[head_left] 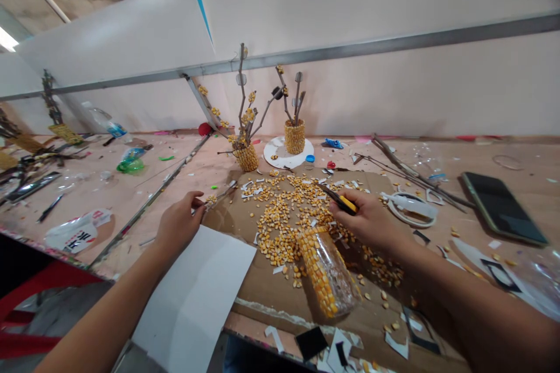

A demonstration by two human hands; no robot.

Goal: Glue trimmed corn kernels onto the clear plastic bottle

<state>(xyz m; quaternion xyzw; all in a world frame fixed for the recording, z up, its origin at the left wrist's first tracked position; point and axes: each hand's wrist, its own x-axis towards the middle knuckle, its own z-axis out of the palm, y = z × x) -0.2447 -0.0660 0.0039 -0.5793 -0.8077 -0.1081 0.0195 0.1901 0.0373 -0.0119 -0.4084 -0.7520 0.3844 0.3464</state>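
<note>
My left hand (195, 210) is closed in a pinch on a thin twig (225, 192), which points to the right over the cardboard edge; small yellowish bits show near my fingertips. In my right hand (361, 213) is a black-and-yellow utility knife (345, 203), its dark end pointing left over the loose corn kernels (280, 227). A clear bottle (330, 274) partly covered with rows of kernels lies on the cardboard (271, 294) between my forearms. Under my left wrist rests a sheet of white paper (196, 297).
Two kernel-covered pots, one left (246, 157) and one right (294, 137), hold upright branches at the back. To the right lie a phone (503, 207), a tape roll (411, 210) and bare branches (406, 166). Paper and black scraps (311, 342) litter the front edge.
</note>
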